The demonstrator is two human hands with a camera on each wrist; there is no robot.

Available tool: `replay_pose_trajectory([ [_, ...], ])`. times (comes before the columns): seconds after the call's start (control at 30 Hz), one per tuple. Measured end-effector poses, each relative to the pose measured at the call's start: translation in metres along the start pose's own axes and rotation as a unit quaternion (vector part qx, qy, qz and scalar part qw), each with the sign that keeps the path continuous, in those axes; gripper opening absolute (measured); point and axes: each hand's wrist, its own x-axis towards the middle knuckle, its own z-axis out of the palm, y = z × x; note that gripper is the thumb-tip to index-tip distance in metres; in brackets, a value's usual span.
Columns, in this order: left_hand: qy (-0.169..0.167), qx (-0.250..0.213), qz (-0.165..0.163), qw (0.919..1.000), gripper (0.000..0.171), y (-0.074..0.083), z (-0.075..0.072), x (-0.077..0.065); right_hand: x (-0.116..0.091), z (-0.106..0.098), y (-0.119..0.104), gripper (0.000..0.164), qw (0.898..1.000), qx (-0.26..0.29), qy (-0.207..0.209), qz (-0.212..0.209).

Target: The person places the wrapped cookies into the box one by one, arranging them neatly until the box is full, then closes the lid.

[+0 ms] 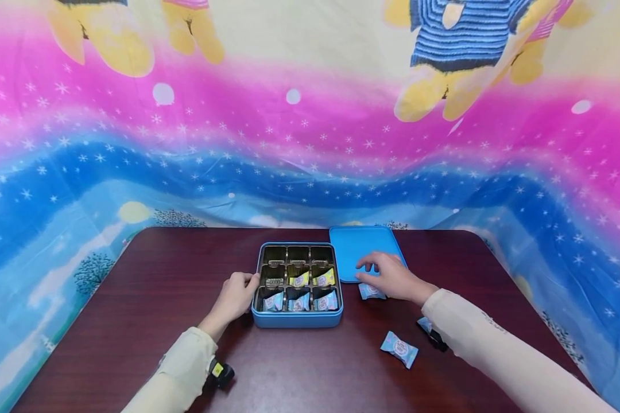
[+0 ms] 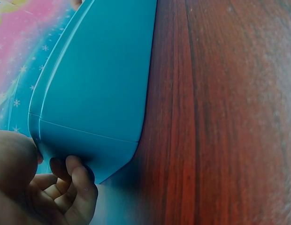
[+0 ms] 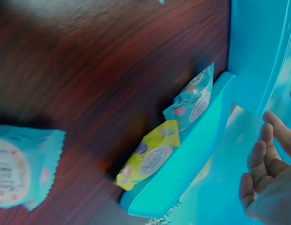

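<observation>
A blue box (image 1: 297,319) with a divided insert stands on the table, its front row holding blue-wrapped candies (image 1: 298,302) and its middle row two yellow-wrapped candies (image 1: 323,278). My left hand (image 1: 240,293) grips the box's left side, thumb at the rim and fingers curled against the wall. Over the blue lid (image 1: 352,252), my right hand (image 1: 390,275) hovers with loosely bent fingers and holds nothing. Beside the lid's edge lie a blue-wrapped candy (image 3: 192,101) and a yellow-wrapped candy (image 3: 152,154); the hand hides the yellow one in the head view.
Nearer the front right lies a loose blue-wrapped candy (image 1: 400,349), and another candy (image 1: 425,325) is partly hidden by the right wrist's camera. A printed cloth (image 1: 289,143) hangs behind the dark wooden table (image 1: 186,258).
</observation>
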Motion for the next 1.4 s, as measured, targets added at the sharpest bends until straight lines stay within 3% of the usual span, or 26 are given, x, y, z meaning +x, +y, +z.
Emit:
replay_pose_trajectory([
  [1.4,-0.006,0.009,-0.002,0.9999,0.035,0.002,-0.002,0.0,-0.04,-0.012,0.058,0.028,0.999,0.011,-0.006,0.05],
])
